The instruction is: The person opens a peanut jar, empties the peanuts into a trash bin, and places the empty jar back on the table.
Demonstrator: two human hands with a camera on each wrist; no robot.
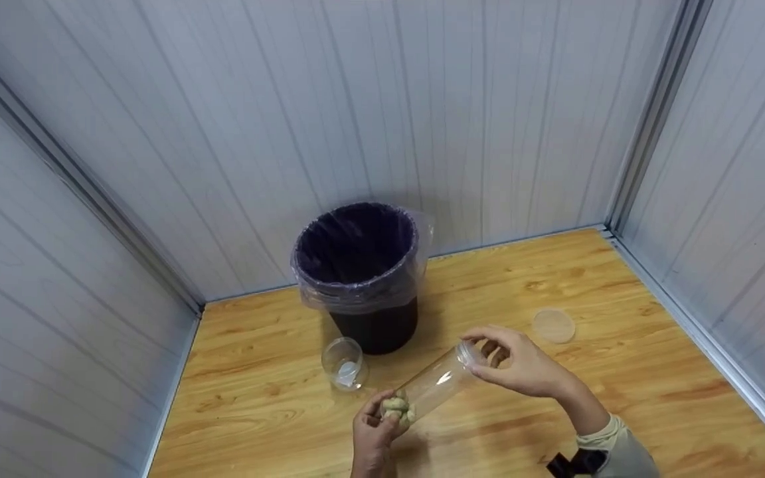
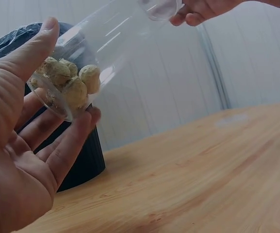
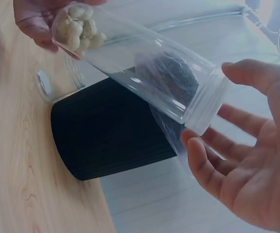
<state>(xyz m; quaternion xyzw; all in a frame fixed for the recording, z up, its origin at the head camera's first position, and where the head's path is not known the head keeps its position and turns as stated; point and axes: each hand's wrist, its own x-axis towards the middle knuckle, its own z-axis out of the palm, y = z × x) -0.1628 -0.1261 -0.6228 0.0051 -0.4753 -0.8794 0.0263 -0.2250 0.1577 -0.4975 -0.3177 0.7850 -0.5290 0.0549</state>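
Observation:
A clear plastic jar (image 1: 437,384) is held tilted above the wooden surface, its capped end up and to the right. At its lower end lie several unshelled peanuts (image 2: 72,82). My left hand (image 1: 374,431) grips that bottom end between thumb and fingers. At the upper end, my right hand (image 1: 522,362) pinches the translucent lid (image 3: 208,109) at the jar's neck, thumb on one side and fingers on the other. Part of the left hand's fingers is hidden behind the jar in the head view.
A black bin (image 1: 382,328) with a purple-tinted liner (image 1: 416,265) stands by the back wall. Beside it is a second clear container (image 1: 341,362) with something white at its base. A translucent disc (image 1: 554,325) lies flat at the right. Panelled walls (image 1: 455,119) surround the wooden surface (image 1: 256,385).

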